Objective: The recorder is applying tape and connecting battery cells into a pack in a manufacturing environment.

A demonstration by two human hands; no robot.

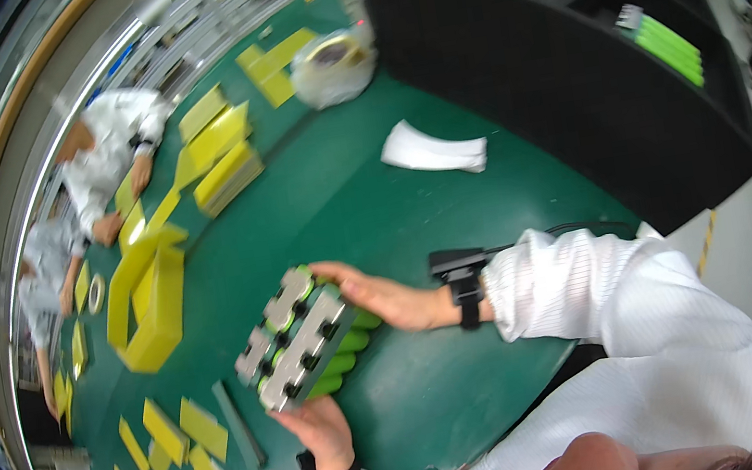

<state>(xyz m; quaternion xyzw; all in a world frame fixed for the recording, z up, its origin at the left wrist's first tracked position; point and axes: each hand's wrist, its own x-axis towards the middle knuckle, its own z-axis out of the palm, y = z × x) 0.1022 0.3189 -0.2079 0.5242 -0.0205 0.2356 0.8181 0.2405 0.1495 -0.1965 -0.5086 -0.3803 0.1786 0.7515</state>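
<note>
A battery pack [299,339] of green cylindrical cells, capped by metal plates with dark slots, is held tilted above the green table [361,198]. My left hand [320,433] grips its near end from below, fingers partly hidden beneath it. At the far right corner of the pack, my right hand [386,299] is closed on its side, with the thumb side showing. Both wrists carry black straps. Just left of the pack a thin dark green strip [239,424] lies on the table.
A large black divided bin [557,81] with green cells stands at the right. White paper strips [433,150] lie before it. Yellow sheets [164,432], a yellow folded box [148,303] and a tape roll [334,68] are on the table. Co-workers [114,143] sit at the left.
</note>
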